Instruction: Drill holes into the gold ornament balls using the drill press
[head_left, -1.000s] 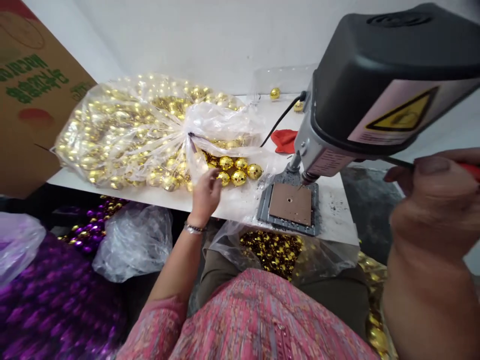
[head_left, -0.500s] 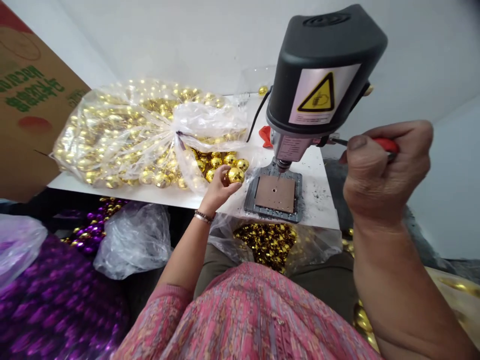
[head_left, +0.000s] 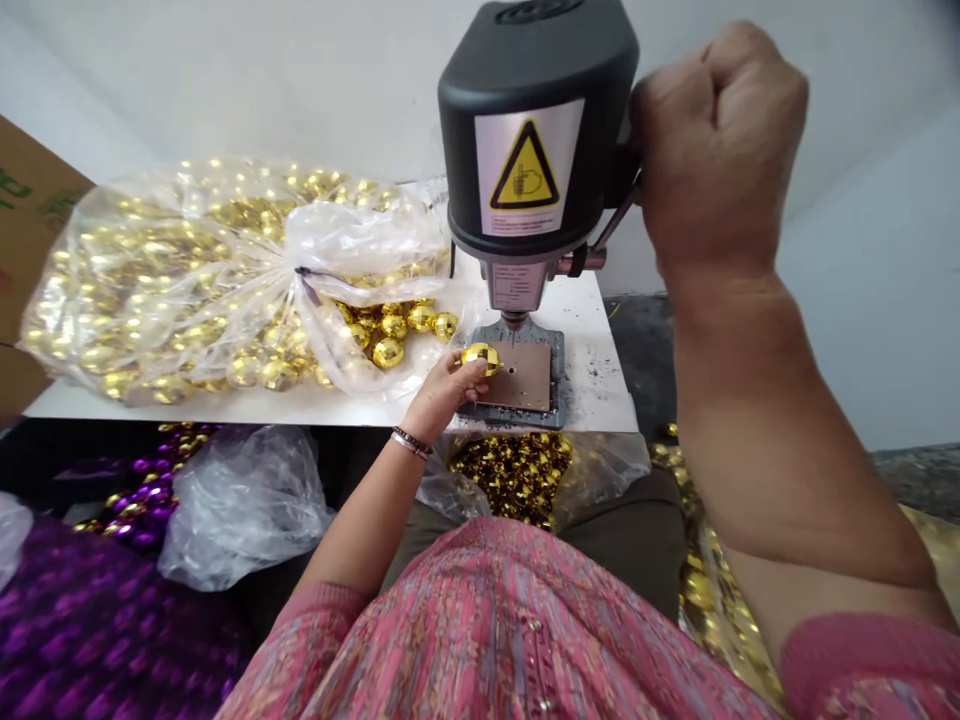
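Observation:
Between the thumb and fingers of my left hand (head_left: 444,392) is a shiny gold ball (head_left: 481,359), held over the left edge of a brown plate (head_left: 529,375) with a small hole. That plate lies on the grey base (head_left: 556,400) of a black drill press (head_left: 536,60), whose thin bit points down behind the hole. My right hand (head_left: 724,150) is a fist at the right of the press head, closed round its lever (head_left: 621,215); the grip itself is hidden in the fingers.
An open plastic bag of gold balls (head_left: 180,290) fills the left of the white table (head_left: 592,330). Dark shavings lie around the press base. Below the table edge are gold balls in plastic (head_left: 517,475), a crumpled clear bag (head_left: 244,505) and purple balls (head_left: 97,620).
My left hand has carried the gold ball away from the bag's mouth to the plate. My right hand has swung up and towards the press head with the lever. The camera view has shifted.

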